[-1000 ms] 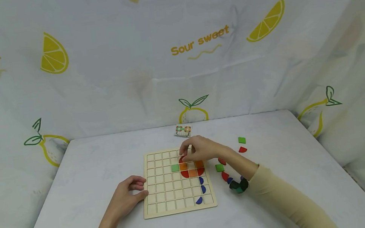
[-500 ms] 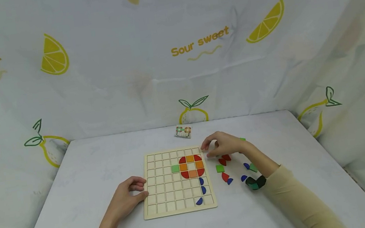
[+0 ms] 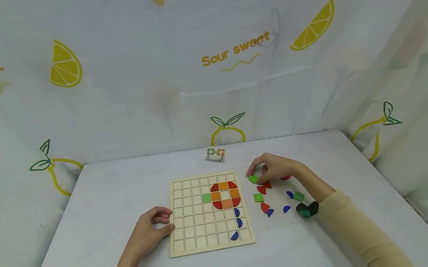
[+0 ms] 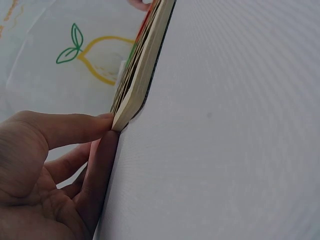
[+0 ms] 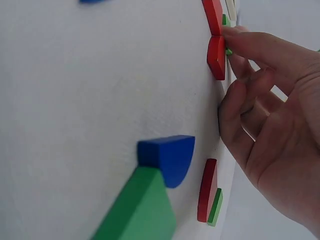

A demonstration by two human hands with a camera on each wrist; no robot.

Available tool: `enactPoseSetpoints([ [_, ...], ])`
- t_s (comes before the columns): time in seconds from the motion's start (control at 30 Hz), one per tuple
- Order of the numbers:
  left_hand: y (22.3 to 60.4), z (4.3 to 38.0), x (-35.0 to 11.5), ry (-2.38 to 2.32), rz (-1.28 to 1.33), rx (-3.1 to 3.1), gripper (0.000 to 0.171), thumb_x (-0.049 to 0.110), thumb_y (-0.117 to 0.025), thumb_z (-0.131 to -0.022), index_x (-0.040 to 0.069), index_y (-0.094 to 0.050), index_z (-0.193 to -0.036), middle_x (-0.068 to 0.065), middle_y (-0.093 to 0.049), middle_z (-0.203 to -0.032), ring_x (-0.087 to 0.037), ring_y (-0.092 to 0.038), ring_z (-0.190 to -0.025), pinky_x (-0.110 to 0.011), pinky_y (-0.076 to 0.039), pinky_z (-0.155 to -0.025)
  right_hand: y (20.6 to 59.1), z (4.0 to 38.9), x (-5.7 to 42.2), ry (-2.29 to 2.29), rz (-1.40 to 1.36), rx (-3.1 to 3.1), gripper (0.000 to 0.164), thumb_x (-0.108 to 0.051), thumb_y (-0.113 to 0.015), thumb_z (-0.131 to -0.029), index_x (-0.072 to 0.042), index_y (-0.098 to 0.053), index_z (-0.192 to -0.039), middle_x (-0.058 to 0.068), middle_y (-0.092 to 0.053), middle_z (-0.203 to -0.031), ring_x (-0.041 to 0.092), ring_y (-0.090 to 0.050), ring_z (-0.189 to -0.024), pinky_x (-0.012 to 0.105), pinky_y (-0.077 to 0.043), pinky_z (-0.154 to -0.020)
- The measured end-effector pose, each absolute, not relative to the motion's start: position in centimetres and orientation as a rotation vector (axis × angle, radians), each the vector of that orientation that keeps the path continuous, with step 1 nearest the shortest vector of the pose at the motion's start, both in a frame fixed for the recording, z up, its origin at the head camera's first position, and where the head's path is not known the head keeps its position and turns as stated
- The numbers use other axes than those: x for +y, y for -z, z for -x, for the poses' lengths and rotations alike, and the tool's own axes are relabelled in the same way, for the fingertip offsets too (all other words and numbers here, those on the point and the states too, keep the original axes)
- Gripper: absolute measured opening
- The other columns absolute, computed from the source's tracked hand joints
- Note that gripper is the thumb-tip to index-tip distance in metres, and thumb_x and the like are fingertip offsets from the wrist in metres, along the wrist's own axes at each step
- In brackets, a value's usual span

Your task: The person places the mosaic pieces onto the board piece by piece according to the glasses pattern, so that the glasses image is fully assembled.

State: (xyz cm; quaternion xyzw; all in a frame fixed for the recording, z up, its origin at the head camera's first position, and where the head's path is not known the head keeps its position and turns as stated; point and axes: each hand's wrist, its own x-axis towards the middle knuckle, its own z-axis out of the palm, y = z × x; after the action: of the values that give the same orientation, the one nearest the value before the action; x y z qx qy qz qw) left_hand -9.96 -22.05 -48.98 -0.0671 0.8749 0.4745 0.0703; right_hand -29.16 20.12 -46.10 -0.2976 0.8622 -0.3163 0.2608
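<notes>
My left hand (image 3: 149,230) rests at the left side of the wooden grid board (image 3: 194,231), thumb and fingertips touching its edge; the left wrist view shows these fingertips at the board's rim (image 4: 135,100). Right of the board, my right hand (image 3: 276,166) pinches a green square tile (image 3: 253,179) between thumb and index finger. In the right wrist view that tile is mostly hidden behind the fingertips. On the board, red quarter-round tiles (image 3: 234,202) and orange squares (image 3: 223,185) form a ring, with a green square (image 3: 206,197) at its left. Blue half-round tiles (image 3: 239,223) lie lower right.
Loose tiles lie right of the board: several red ones (image 3: 265,207), blue half-rounds (image 3: 286,208) and green squares (image 3: 259,197). A small pattern card (image 3: 215,154) lies behind the board. A printed white cloth (image 3: 145,93) hangs behind the table.
My right hand left the board's top right, where a red tile now completes a corner of the ring, and moved right to a green square tile. My left hand stayed in place.
</notes>
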Motion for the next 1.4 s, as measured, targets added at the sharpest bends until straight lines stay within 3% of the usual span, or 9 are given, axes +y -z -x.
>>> enactPoseSetpoints([
  [0.3, 48.9, 9.9, -22.0, -1.428, 0.199, 2.638, 0.038, 0.011, -0.086, -0.088, 0.009, -0.072, -0.124, -0.005, -0.075, -0.112, -0.013, -0.068, -0.102, -0.026, -0.051, -0.09, 46.2, 29.4, 20.2, 0.814, 0.788, 2.358, 0.029, -0.013, -0.085, -0.091, -0.012, -0.078, -0.12, 0.01, -0.071, -0.118, 0.016, -0.05, -0.065, 0.023, -0.043, -0.06],
  [0.8, 48.8, 9.8, -21.8, -1.415, 0.202, 2.652, 0.037, 0.01, -0.086, -0.088, 0.008, -0.073, -0.123, -0.006, -0.075, -0.111, -0.013, -0.068, -0.1, -0.026, -0.051, -0.09, 45.5, 28.6, 19.2, 0.795, 0.825, 2.416, 0.025, -0.021, -0.084, -0.093, -0.016, -0.075, -0.116, 0.001, -0.068, -0.103, 0.015, -0.059, -0.073, 0.023, -0.053, -0.066],
  [1.13, 48.8, 9.9, -21.9, -1.392, 0.203, 2.665, 0.037, 0.011, -0.086, -0.088, 0.009, -0.073, -0.123, -0.004, -0.075, -0.111, -0.012, -0.068, -0.101, -0.029, -0.052, -0.093, 44.2, 27.6, 15.9, 0.815, 0.991, 2.381, 0.026, -0.021, -0.084, -0.094, -0.016, -0.075, -0.118, 0.002, -0.07, -0.106, 0.012, -0.061, -0.076, 0.023, -0.054, -0.064],
  [1.4, 48.8, 9.8, -21.9, -1.397, 0.196, 2.659, 0.038, 0.011, -0.086, -0.088, 0.01, -0.073, -0.124, -0.004, -0.075, -0.111, -0.012, -0.068, -0.101, -0.029, -0.051, -0.093, 43.5, 26.8, 12.2, 0.833, 1.134, 2.354, 0.025, -0.02, -0.084, -0.095, -0.015, -0.075, -0.118, 0.001, -0.073, -0.11, 0.011, -0.062, -0.083, 0.023, -0.055, -0.076],
])
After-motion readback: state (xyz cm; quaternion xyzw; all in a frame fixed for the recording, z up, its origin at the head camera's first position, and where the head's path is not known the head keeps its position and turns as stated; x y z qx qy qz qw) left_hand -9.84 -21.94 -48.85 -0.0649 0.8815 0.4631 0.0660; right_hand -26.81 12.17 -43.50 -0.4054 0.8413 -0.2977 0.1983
